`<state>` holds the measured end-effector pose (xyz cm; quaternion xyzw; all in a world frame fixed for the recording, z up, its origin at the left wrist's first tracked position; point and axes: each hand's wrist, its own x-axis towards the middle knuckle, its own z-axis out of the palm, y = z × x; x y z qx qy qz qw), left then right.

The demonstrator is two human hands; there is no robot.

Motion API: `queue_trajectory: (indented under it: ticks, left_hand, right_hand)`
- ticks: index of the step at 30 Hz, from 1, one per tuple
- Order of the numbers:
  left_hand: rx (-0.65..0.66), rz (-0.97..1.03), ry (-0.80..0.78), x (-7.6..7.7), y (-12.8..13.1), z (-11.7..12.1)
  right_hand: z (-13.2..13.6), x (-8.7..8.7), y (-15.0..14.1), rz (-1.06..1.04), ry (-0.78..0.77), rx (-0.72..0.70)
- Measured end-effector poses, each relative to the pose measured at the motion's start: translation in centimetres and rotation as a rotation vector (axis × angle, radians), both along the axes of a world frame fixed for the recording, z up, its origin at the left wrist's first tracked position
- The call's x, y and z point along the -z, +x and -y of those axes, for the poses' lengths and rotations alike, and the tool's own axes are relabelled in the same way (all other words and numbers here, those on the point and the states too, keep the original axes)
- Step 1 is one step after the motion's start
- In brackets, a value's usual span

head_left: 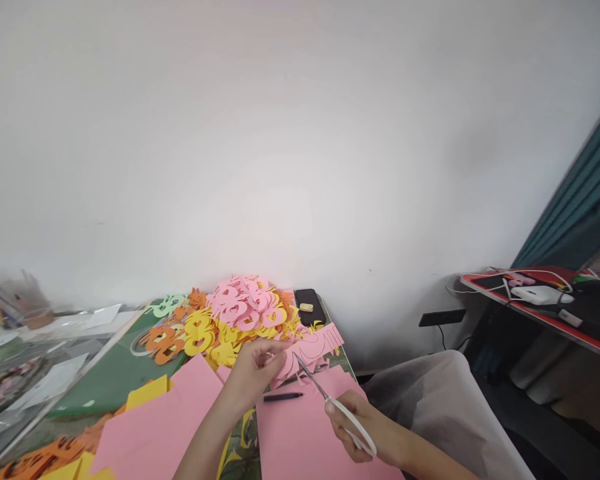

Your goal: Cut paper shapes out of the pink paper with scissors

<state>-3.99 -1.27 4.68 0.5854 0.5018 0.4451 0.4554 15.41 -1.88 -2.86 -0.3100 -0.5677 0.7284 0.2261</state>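
Observation:
My left hand [261,363] pinches a strip of pink paper [310,348] that has curved outlines and fringed cuts along its far end. In my right hand [360,427] is a pair of scissors [351,421] with white handles, its blades reaching up and left to the strip's edge. Below the strip lies a pink sheet [300,440], and a black pen [283,397] rests near its top edge. Just beyond my left hand rises a heap of pink paper cutouts [250,303] with heart-shaped holes, on top of yellow cutouts [200,332].
A dark phone [311,307] with a small yellowish object on it lies by the heap. Orange cutouts [163,341] sit on a green mat [105,377]. More pink sheets [155,427] are at left. A red-edged table [540,307] with cables stands at right.

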Motion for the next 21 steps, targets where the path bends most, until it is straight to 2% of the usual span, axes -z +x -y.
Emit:
queue_trajectory:
  ticks: [18, 21]
  left_hand:
    - [0.057, 0.019, -0.027, 0.31, -0.37, -0.25]
    - [0.035, 0.018, -0.01, 0.18, -0.26, -0.29]
  right_hand:
    - [-0.24, 0.16, 0.12, -0.018, 0.001, -0.011]
    - [-0.08, -0.08, 0.05, -0.005, 0.028, -0.009]
